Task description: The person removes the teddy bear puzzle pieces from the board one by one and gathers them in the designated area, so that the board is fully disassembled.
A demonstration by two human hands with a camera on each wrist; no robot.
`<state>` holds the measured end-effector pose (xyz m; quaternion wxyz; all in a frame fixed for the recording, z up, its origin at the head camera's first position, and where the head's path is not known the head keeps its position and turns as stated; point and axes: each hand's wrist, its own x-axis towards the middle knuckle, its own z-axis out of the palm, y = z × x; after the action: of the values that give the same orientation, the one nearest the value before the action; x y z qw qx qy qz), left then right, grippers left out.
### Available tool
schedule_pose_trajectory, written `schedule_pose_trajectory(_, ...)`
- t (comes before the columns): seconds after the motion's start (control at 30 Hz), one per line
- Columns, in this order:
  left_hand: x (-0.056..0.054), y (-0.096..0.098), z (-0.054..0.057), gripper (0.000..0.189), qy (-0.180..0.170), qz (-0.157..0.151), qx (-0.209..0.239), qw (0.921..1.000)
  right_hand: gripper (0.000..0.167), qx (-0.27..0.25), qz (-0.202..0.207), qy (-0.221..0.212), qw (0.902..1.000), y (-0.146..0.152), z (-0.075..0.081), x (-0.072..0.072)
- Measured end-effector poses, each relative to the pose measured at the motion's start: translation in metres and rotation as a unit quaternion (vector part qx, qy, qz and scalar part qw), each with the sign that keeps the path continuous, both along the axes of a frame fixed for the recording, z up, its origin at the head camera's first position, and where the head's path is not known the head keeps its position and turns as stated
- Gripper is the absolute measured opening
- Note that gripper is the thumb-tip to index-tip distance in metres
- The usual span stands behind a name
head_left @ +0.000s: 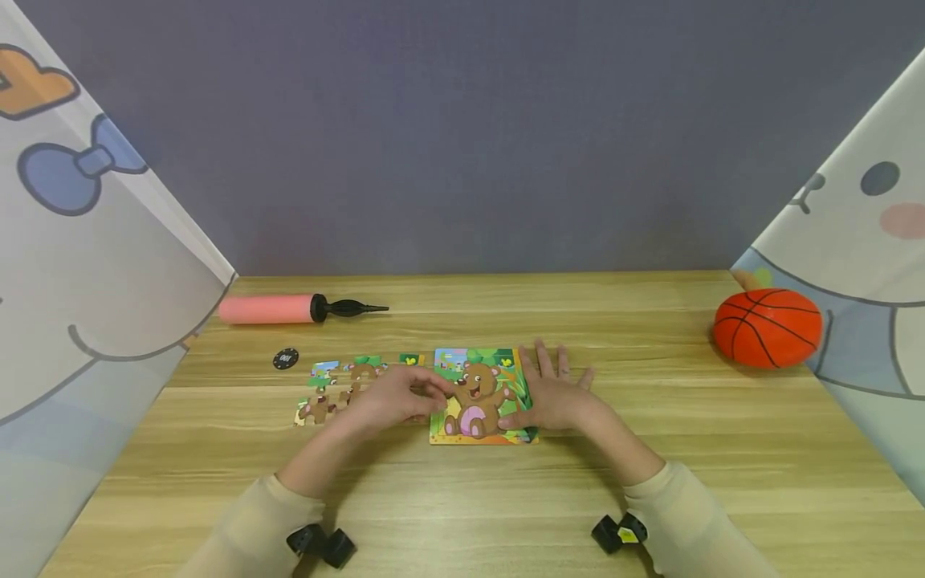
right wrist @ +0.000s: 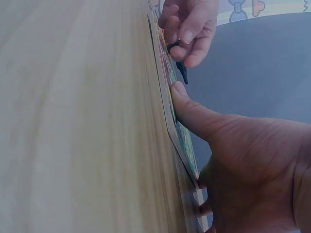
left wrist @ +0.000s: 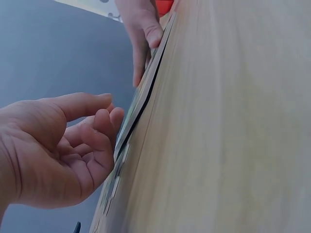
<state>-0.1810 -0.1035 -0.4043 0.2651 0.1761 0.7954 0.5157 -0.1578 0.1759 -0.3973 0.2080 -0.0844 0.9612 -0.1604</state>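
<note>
In the head view a square bear puzzle [head_left: 474,419] lies on the wooden table, its brown bear picture facing up. My left hand [head_left: 393,395] is over its left side, fingers loosely bent, with the index fingertip at the bear's raised arm. Nothing shows between the fingers of this left hand [left wrist: 63,150] in the left wrist view. My right hand [head_left: 556,399] rests at the puzzle's right edge, fingers spread, its thumb lying on the picture. More puzzle pieces [head_left: 315,411] with bear parts lie to the left, partly hidden by my left hand and forearm.
A pink hand pump [head_left: 267,309] with a black nozzle lies at the back left. In front of it is a black round chip [head_left: 285,359]. An orange-red toy basketball [head_left: 768,327] sits at the right. A grey panel [head_left: 477,144] stands behind the table.
</note>
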Motion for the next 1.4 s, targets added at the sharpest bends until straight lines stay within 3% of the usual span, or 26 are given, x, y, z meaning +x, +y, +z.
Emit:
schedule_pose_trajectory(0.2, 0.001, 0.006, -0.005, 0.039, -0.008, -0.007, 0.004, 0.9999, 0.126, 0.0, 0.0, 0.0, 1.0, 0.0, 0.001, 0.0)
schedule_pose_trajectory(0.57, 0.003, 0.01, -0.001, 0.046, 0.041, -0.037, -0.069, 0.996, 0.125, 0.006, 0.002, -0.002, 1.0, 0.0, 0.0, -0.001)
schedule_pose_trajectory(1.4, 0.007, 0.013, 0.002, 0.047, 0.039, -0.032, -0.053, 0.9973, 0.125, 0.01, 0.005, -0.003, 0.9999, -0.001, 0.003, -0.001)
